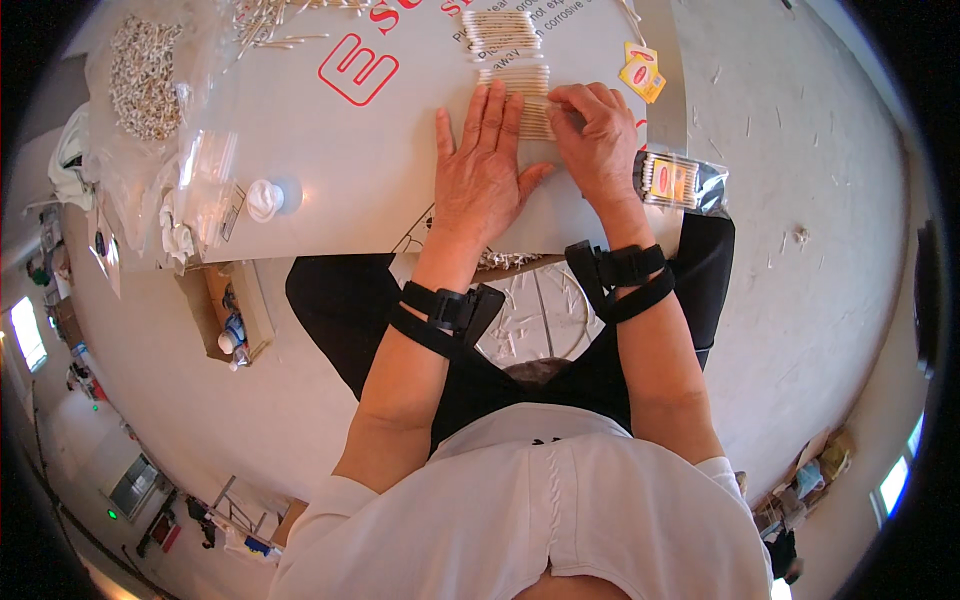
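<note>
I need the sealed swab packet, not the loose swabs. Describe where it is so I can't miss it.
Start at the grey board across the person's lap and go to its right edge. Just past the right hand, at wrist level, lies the packet. It alone is a clear bag with a dark end and a yellow label; the swab rows lie bare on the board.

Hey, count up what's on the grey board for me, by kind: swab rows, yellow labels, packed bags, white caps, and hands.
Neat rows of cotton swabs: 3
Yellow labels: 2
Packed swab bag: 1
White cap: 1
Hands, left hand and right hand, pressing the nearest row: 2
Total: 9
</note>
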The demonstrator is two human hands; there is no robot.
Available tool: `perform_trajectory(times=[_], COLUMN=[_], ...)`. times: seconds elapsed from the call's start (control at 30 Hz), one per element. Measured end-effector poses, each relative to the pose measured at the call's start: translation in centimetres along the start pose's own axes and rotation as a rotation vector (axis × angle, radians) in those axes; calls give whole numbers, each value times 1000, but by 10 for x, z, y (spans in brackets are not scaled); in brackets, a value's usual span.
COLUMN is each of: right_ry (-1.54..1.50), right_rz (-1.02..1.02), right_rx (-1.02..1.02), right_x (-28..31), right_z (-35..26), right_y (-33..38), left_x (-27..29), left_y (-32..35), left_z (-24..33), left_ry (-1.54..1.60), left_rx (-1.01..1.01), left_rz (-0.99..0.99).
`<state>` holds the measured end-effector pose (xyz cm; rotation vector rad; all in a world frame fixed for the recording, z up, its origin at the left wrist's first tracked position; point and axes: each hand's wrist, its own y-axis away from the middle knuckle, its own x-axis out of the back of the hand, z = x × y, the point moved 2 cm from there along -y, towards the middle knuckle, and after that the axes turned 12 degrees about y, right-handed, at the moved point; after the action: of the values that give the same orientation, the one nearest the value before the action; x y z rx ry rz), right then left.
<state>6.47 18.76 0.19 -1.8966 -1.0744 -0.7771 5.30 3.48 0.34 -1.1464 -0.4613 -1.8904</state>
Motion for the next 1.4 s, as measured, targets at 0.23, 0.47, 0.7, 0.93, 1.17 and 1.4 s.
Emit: perform_trajectory(times=[0.23, 0.47, 0.7, 0.93, 1.17, 1.4], right_ry=[-4, 40, 12, -3, -56, -114], right_rz=[-32, -18, -33, -52, -94, -97], right_rx=[-14, 58, 117, 133, 78, 59], right_x=[-2, -6, -3, 1, 18, 27], right_z=[1, 2, 2, 2, -4, -2], right_y=[-6, -11, -10, -7, 27, 39], left_x=[0, 0, 0, 2, -2, -7], left_y=[0, 0, 2, 6, 34, 46], left_z=[-1, 0, 2, 5, 18, 27], left_ry=[0, 4, 10, -1, 25, 63], left_rx=[1, 4, 2, -22, -27, -4], left_rz=[-5, -6, 18, 17, -16, -41])
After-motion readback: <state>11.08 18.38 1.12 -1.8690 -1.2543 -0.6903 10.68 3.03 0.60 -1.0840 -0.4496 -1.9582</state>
